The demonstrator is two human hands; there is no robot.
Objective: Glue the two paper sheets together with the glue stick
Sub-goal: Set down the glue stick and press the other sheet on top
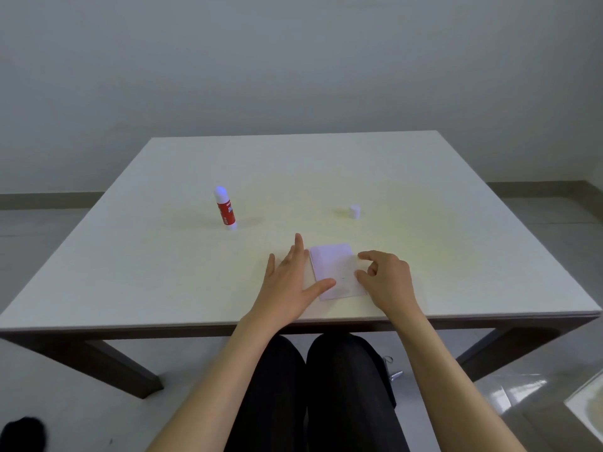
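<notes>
You were seated at a plain white table [424,177] w/ dark angled legs [130,370], in what was probably an office or test room, not a home. Bare grey-white wall [293,60], grey baseboard [49,200] and pale smooth floor [538,216] showed that; no decor, no kitchen gear. Sth shiny sat at the lower right corner [584,406], too cropped to ID. Lighting was flat, indoor.

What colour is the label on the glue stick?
Red with white lettering, on the glue stick; its exposed tip looks bluish-purple. The head view shows it.
</notes>
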